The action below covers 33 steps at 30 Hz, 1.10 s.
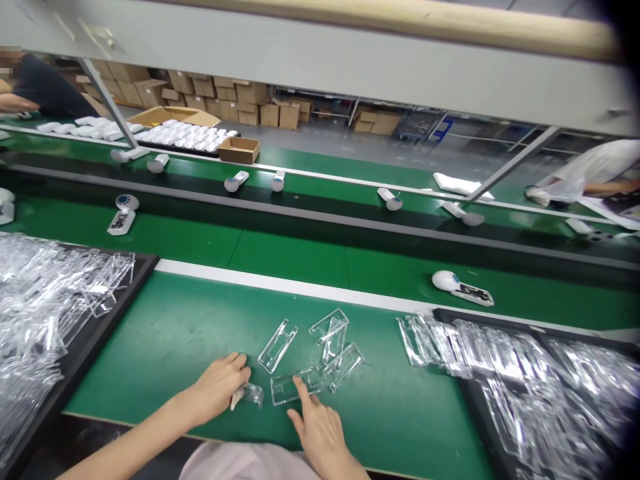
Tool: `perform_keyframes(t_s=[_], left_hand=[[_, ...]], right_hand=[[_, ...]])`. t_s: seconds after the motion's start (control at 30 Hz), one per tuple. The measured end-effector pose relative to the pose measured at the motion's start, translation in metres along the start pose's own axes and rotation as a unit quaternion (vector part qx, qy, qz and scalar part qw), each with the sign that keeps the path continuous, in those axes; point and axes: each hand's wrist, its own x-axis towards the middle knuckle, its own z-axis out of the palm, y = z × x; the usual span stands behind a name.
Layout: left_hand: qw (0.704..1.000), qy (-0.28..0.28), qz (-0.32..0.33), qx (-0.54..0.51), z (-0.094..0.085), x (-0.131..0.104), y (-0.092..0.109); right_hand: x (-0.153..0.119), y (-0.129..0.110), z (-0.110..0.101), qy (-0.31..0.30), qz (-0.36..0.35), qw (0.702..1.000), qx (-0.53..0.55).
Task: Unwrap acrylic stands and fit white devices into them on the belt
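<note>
My left hand (220,388) rests on the green bench with its fingers curled round a small transparent plastic piece (254,395), which sticks out to the right of the fingers. Part of that piece is hidden under the hand. My right hand (320,427) has its thumb and index finger apart. The index fingertip touches a flat transparent plastic frame (284,392) lying on the bench. Just beyond the hands lies another transparent frame (278,345), set at a slant. Several more overlap to its right, among them one transparent frame (345,365) touching or close to the fingered one.
Black trays heaped with transparent frames flank me: a left tray (107,320) and a right tray (473,407). Beyond the white strip (280,285) lie white devices with round heads, one device (447,281) at right. More stand on the dark conveyor (330,203). Other people work at both far sides.
</note>
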Motion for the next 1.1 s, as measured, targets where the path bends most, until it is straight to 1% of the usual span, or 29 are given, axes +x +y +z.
perform_keyframes(t_s=[0.07,0.1,0.17,0.2,0.27,0.33,0.4,0.47,0.57,0.67,0.7,0.73,0.8,0.83,0.9,0.97,1.0,1.03,1.1], left_hand=[[0.992,0.022,-0.012,-0.122,-0.002,-0.003,0.000],[0.980,0.039,-0.028,-0.192,-0.003,0.001,0.000],[0.954,0.073,-0.071,-0.283,-0.006,0.018,0.004],[0.946,0.087,-0.094,-0.298,-0.007,0.030,0.008],[0.944,0.105,-0.135,-0.281,-0.010,0.057,0.018],[0.949,0.105,-0.166,-0.246,-0.011,0.080,0.028],[0.953,0.098,-0.193,-0.213,-0.012,0.093,0.037],[0.956,0.085,-0.212,-0.184,-0.011,0.098,0.042],[0.956,0.062,-0.232,-0.166,-0.008,0.098,0.045],[0.957,0.050,-0.233,-0.164,-0.004,0.095,0.046],[0.959,0.051,-0.227,-0.165,-0.003,0.094,0.048],[0.960,0.055,-0.219,-0.165,-0.003,0.092,0.049],[0.960,0.062,-0.205,-0.179,-0.002,0.088,0.051],[0.957,0.064,-0.201,-0.197,-0.001,0.085,0.051],[0.944,0.067,-0.196,-0.255,0.003,0.080,0.050],[0.923,0.078,-0.192,-0.326,0.009,0.077,0.047],[0.912,0.086,-0.183,-0.357,0.012,0.075,0.046],[0.901,0.094,-0.172,-0.386,0.016,0.074,0.045],[0.884,0.111,-0.147,-0.430,0.022,0.071,0.044]], right_hand=[[0.002,-0.006,0.000,-0.007,0.020,1.000,-0.008],[0.003,-0.009,-0.002,-0.004,0.025,1.000,-0.007],[0.006,-0.014,-0.005,0.032,0.025,0.999,0.027],[0.007,-0.016,-0.006,0.049,0.027,0.997,0.054],[0.010,-0.017,-0.005,0.078,0.039,0.988,0.124],[0.011,-0.014,-0.003,0.101,0.055,0.971,0.208],[0.010,-0.006,-0.006,0.127,0.067,0.948,0.285],[0.008,0.007,-0.017,0.156,0.089,0.921,0.344],[0.004,0.040,-0.049,0.204,0.131,0.892,0.382],[0.003,0.081,-0.083,0.259,0.152,0.890,0.342],[0.003,0.095,-0.092,0.268,0.157,0.895,0.321],[0.004,0.107,-0.098,0.262,0.154,0.904,0.299],[0.008,0.125,-0.106,0.222,0.136,0.930,0.260],[0.011,0.130,-0.109,0.195,0.116,0.943,0.243],[0.020,0.133,-0.117,0.140,0.045,0.970,0.194],[0.035,0.127,-0.126,0.089,-0.046,0.989,0.105],[0.045,0.122,-0.131,0.064,-0.095,0.993,0.040],[0.056,0.116,-0.135,0.046,-0.140,0.989,-0.027],[0.080,0.104,-0.139,0.032,-0.206,0.970,-0.122]])
